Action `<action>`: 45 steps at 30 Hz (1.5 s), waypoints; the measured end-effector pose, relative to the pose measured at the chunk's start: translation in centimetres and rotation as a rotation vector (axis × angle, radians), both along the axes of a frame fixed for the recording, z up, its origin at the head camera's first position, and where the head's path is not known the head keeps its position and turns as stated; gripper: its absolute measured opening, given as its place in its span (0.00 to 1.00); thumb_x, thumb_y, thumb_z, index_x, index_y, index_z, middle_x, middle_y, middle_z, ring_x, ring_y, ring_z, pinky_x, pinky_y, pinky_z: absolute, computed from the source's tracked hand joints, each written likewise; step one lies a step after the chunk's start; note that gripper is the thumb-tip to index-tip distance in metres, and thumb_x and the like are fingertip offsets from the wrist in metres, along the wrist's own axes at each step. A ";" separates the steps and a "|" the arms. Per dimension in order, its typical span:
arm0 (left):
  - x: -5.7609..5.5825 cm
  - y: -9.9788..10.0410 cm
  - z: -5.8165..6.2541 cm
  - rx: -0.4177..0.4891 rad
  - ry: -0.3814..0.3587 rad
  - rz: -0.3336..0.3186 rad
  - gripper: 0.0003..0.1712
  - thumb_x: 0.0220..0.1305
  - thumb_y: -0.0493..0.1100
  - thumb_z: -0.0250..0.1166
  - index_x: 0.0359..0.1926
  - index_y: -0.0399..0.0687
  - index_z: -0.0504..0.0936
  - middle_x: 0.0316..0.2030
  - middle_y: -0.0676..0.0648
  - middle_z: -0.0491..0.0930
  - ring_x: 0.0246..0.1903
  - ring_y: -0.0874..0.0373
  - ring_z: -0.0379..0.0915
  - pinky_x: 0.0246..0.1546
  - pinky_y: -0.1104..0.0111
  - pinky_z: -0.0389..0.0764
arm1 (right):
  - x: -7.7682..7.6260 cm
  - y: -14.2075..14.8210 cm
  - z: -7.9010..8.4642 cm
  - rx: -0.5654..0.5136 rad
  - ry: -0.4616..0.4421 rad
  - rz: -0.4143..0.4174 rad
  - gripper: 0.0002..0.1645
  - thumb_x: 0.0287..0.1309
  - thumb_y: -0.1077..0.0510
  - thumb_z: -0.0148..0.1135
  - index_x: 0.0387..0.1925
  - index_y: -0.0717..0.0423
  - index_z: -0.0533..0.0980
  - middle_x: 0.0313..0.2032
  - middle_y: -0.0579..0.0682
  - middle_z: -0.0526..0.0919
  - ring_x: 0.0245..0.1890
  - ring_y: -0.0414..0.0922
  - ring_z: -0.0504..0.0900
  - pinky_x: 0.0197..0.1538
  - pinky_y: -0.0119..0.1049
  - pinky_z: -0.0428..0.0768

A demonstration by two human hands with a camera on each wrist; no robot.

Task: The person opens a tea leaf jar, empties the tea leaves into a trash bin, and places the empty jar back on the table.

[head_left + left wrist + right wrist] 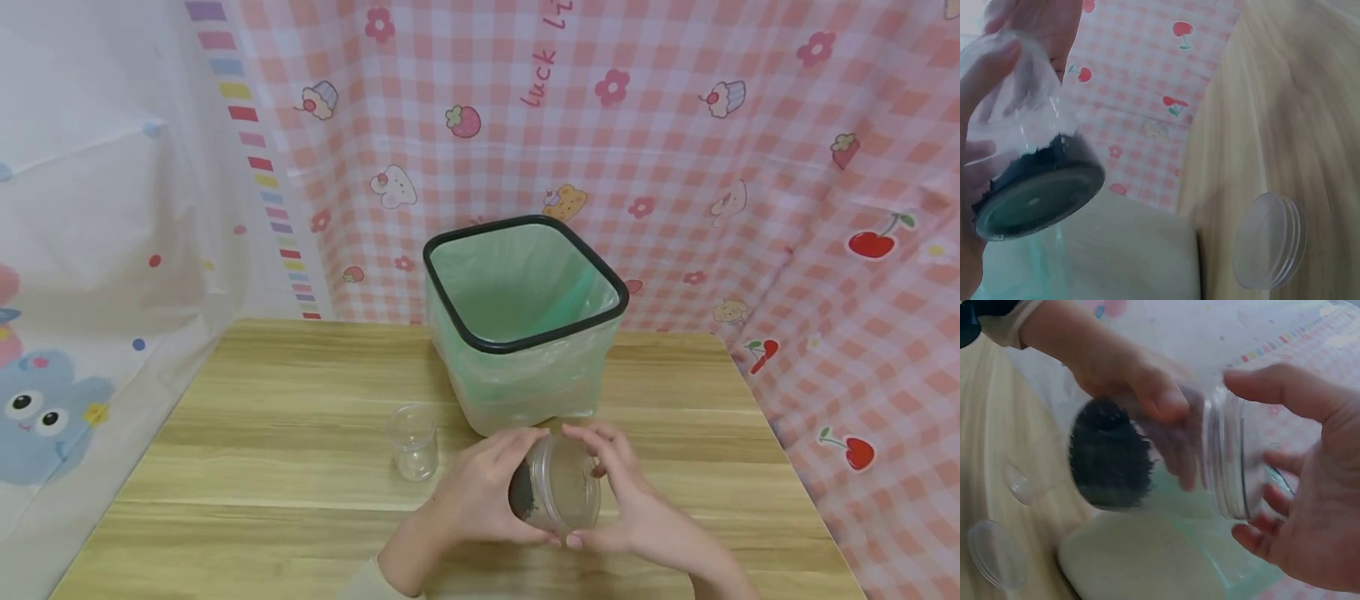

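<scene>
A clear jar point(573, 487), dark loose matter packed at its base end, is held on its side above the table. My left hand point(483, 487) grips it around the body near that base. At the other end, the thumb and fingers of my right hand point(637, 508) span the ringed rim; whether a lid sits there I cannot tell. In the right wrist view the dark contents point(1110, 456) have a ragged edge. A clear round lid point(1269, 240) lies on the table in the left wrist view. Left of my hands in the head view stands a clear cup point(415, 446).
Just beyond my hands stands a square bin point(525, 379) with a black rim and a pale green liner bag. The wooden table point(285, 467) reaches back to a pink checked curtain point(495, 167). A white printed sheet point(97, 208) hangs at the left.
</scene>
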State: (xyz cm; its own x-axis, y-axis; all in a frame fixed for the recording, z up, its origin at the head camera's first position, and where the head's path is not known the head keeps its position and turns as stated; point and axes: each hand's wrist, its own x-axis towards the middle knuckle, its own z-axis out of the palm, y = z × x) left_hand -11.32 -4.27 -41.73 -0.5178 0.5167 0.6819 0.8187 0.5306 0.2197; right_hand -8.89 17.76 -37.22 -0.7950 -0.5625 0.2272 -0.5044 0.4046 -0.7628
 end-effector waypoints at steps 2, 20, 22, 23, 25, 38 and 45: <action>0.1 -0.1 0.1 -0.005 -0.056 -0.051 0.60 0.27 0.71 0.74 0.61 0.44 0.67 0.53 0.51 0.74 0.52 0.61 0.71 0.53 0.73 0.73 | -0.1 0.4 0.1 0.000 0.035 0.096 0.59 0.35 0.58 0.76 0.68 0.50 0.52 0.61 0.51 0.50 0.52 0.47 0.61 0.49 0.34 0.69; -0.7 0.4 -1.0 0.018 0.233 0.199 0.53 0.36 0.70 0.69 0.56 0.35 0.71 0.48 0.44 0.77 0.48 0.54 0.75 0.55 0.66 0.73 | 0.4 -2.5 0.7 -0.028 -0.419 -0.355 0.52 0.53 0.49 0.66 0.70 0.60 0.48 0.64 0.58 0.56 0.55 0.54 0.64 0.47 0.40 0.75; -0.8 0.4 -1.1 0.009 0.264 0.206 0.52 0.40 0.71 0.67 0.55 0.35 0.72 0.49 0.44 0.77 0.48 0.53 0.75 0.55 0.65 0.73 | 0.4 -3.0 0.5 -0.020 -0.417 -0.379 0.54 0.52 0.47 0.67 0.70 0.62 0.47 0.62 0.60 0.58 0.53 0.53 0.66 0.46 0.40 0.76; -0.8 0.5 -1.2 0.008 0.271 0.206 0.51 0.41 0.71 0.66 0.55 0.35 0.72 0.49 0.44 0.76 0.48 0.53 0.75 0.55 0.65 0.73 | 0.3 -3.2 0.4 -0.019 -0.415 -0.397 0.55 0.51 0.47 0.68 0.70 0.63 0.48 0.60 0.60 0.59 0.52 0.53 0.67 0.45 0.39 0.76; -0.8 0.5 -1.2 0.008 0.278 0.205 0.51 0.41 0.71 0.66 0.55 0.35 0.72 0.49 0.44 0.76 0.48 0.53 0.75 0.55 0.65 0.72 | 0.3 -3.5 0.3 -0.020 -0.408 -0.429 0.54 0.49 0.46 0.68 0.69 0.63 0.50 0.58 0.61 0.61 0.48 0.52 0.69 0.41 0.38 0.77; 0.2 0.1 -0.4 0.039 -0.074 0.090 0.53 0.34 0.66 0.72 0.60 0.43 0.68 0.52 0.49 0.75 0.52 0.59 0.72 0.52 0.69 0.74 | 0.0 -2.3 -0.5 -0.079 -0.151 -0.241 0.52 0.38 0.54 0.76 0.65 0.51 0.59 0.58 0.54 0.59 0.52 0.48 0.63 0.49 0.38 0.72; 0.7 -0.3 0.6 0.034 -0.331 0.019 0.59 0.29 0.67 0.76 0.62 0.47 0.66 0.56 0.51 0.73 0.54 0.60 0.70 0.50 0.66 0.76 | -0.3 -0.8 -0.5 -0.125 0.001 0.033 0.56 0.41 0.60 0.73 0.69 0.49 0.52 0.65 0.53 0.51 0.60 0.44 0.57 0.58 0.36 0.65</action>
State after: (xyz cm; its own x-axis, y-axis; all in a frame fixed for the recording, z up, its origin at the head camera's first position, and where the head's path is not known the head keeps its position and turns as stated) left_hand -10.60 -4.53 -41.15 -0.7236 0.4843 0.4918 0.6898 0.5331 0.4899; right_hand -9.20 16.93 -37.71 -0.7763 -0.5556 0.2978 -0.5163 0.2893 -0.8061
